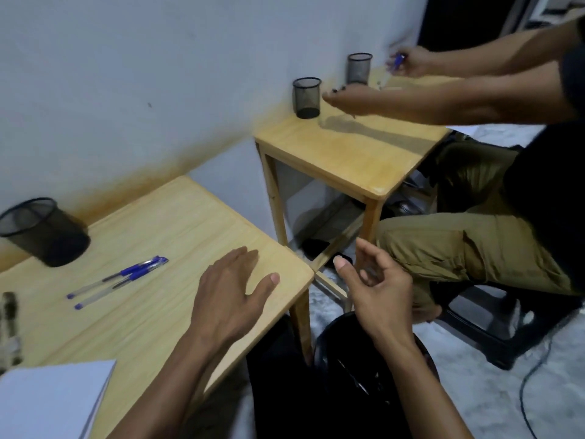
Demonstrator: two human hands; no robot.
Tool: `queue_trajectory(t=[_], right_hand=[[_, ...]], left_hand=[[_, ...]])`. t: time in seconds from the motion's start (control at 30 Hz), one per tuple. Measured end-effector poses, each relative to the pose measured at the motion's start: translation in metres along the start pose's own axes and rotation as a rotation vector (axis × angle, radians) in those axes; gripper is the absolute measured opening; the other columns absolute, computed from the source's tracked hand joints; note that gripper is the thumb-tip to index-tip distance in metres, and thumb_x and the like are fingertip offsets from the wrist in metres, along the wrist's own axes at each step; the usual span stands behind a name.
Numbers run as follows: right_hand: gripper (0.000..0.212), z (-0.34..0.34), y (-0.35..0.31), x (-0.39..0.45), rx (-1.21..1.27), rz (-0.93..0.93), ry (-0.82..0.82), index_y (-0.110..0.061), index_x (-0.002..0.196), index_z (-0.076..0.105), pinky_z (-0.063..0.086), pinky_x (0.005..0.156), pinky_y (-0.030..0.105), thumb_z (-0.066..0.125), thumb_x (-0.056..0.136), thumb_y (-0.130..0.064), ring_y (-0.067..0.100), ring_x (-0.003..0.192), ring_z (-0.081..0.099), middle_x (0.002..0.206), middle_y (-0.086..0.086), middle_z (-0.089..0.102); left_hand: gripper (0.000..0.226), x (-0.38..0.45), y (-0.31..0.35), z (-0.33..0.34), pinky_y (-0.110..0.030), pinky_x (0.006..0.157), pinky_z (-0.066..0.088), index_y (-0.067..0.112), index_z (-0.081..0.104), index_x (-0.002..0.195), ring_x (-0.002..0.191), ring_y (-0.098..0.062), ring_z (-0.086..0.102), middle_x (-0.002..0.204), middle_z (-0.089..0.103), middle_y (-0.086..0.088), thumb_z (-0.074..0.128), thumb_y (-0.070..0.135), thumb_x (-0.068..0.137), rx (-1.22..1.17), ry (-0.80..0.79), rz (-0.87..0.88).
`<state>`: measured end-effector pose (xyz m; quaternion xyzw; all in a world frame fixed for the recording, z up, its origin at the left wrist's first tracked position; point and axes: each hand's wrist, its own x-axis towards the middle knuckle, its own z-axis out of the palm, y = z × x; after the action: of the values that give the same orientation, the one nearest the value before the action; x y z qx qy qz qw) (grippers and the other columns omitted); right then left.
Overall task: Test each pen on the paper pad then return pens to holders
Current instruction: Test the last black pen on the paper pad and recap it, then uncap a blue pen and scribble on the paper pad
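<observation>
Two blue pens [117, 282] lie side by side on my wooden table [177, 217], left of my hands. A black mesh holder [44, 231] stands at the table's back left. The white paper pad [53, 397] sits at the front left corner. My left hand [234, 293] hovers flat over the table's right end, fingers spread, holding nothing. Past the table's right edge my right hand [373, 283] hangs in the air, fingers loosely curled and empty.
Another person sits at the right, reaching over a second small table [348, 153] that carries two mesh holders [306, 97]; one of their hands holds a blue pen [397, 61]. A dark blurred object [9, 327] lies at the left edge. A cable runs on the floor.
</observation>
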<state>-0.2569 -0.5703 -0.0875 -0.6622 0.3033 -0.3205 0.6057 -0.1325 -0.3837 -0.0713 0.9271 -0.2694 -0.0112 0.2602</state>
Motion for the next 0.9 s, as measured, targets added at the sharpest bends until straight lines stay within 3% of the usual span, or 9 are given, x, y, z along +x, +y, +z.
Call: queue_trajectory(t=[0.13, 0.27, 0.5, 0.63, 0.8, 0.87, 0.9], right_hand=[[0.041, 0.032, -0.025, 0.009, 0.068, -0.020, -0.190, -0.027, 0.124, 0.068, 0.052, 0.088, 0.012, 0.081, 0.085, -0.026, -0.011, 0.107, 0.065, 0.114, -0.017, 0.070], [0.042, 0.074, -0.041, 0.009, 0.151, -0.018, -0.376, -0.024, 0.125, 0.067, 0.053, 0.097, 0.023, 0.080, 0.085, -0.022, -0.001, 0.110, 0.069, 0.115, -0.012, 0.073], [0.035, 0.151, -0.053, -0.020, 0.203, -0.040, -0.669, -0.018, 0.118, 0.072, 0.055, 0.094, 0.022, 0.081, 0.084, -0.020, 0.002, 0.106, 0.071, 0.112, -0.009, 0.076], [0.026, 0.191, -0.059, -0.047, 0.173, -0.099, -0.789, -0.024, 0.109, 0.075, 0.056, 0.086, 0.019, 0.082, 0.084, -0.021, 0.001, 0.101, 0.072, 0.103, -0.011, 0.077], [0.022, 0.246, -0.053, -0.063, -0.101, -0.357, -0.814, -0.024, 0.110, 0.076, 0.040, 0.076, -0.002, 0.077, 0.089, -0.021, 0.002, 0.097, 0.063, 0.103, -0.012, 0.070], [0.023, 0.267, -0.045, -0.061, -0.269, -0.440, -0.835, -0.029, 0.114, 0.074, 0.040, 0.079, 0.005, 0.070, 0.092, -0.026, 0.003, 0.098, 0.057, 0.107, -0.007, 0.067], [0.024, 0.277, -0.043, -0.059, -0.373, -0.485, -0.836, -0.030, 0.116, 0.073, 0.043, 0.082, 0.014, 0.067, 0.093, -0.028, 0.006, 0.101, 0.054, 0.109, -0.005, 0.067]], left_hand=[[0.060, -0.011, -0.007, -0.027, -0.026, 0.109, 0.037, 0.030, 0.062, 0.133, 0.132, -0.008, 0.050, 0.141, 0.058, 0.011, 0.064, 0.060, 0.081, -0.152, 0.103, -0.015], [0.048, -0.033, -0.020, -0.059, -0.004, 0.097, 0.036, 0.030, 0.069, 0.123, 0.118, 0.007, 0.056, 0.125, 0.067, 0.017, 0.072, 0.051, 0.080, -0.215, 0.267, -0.069], [0.044, -0.096, -0.056, -0.113, -0.027, 0.095, 0.050, 0.037, 0.070, 0.117, 0.114, 0.002, 0.062, 0.114, 0.070, 0.026, 0.072, 0.056, 0.078, -0.301, 0.499, -0.269], [0.042, -0.134, -0.087, -0.143, -0.025, 0.095, 0.050, 0.036, 0.071, 0.117, 0.114, 0.004, 0.061, 0.118, 0.069, 0.024, 0.075, 0.051, 0.079, -0.252, 0.597, -0.362], [0.042, -0.174, -0.142, -0.164, -0.032, 0.094, 0.049, 0.042, 0.067, 0.118, 0.114, -0.004, 0.058, 0.120, 0.062, 0.028, 0.077, 0.047, 0.078, -0.139, 0.654, -0.521], [0.045, -0.187, -0.163, -0.163, -0.032, 0.093, 0.046, 0.037, 0.066, 0.123, 0.116, -0.007, 0.053, 0.125, 0.061, 0.022, 0.076, 0.046, 0.080, -0.083, 0.633, -0.588], [0.048, -0.194, -0.174, -0.161, -0.031, 0.094, 0.044, 0.034, 0.065, 0.126, 0.119, -0.008, 0.053, 0.128, 0.060, 0.017, 0.075, 0.047, 0.081, -0.071, 0.616, -0.616]])
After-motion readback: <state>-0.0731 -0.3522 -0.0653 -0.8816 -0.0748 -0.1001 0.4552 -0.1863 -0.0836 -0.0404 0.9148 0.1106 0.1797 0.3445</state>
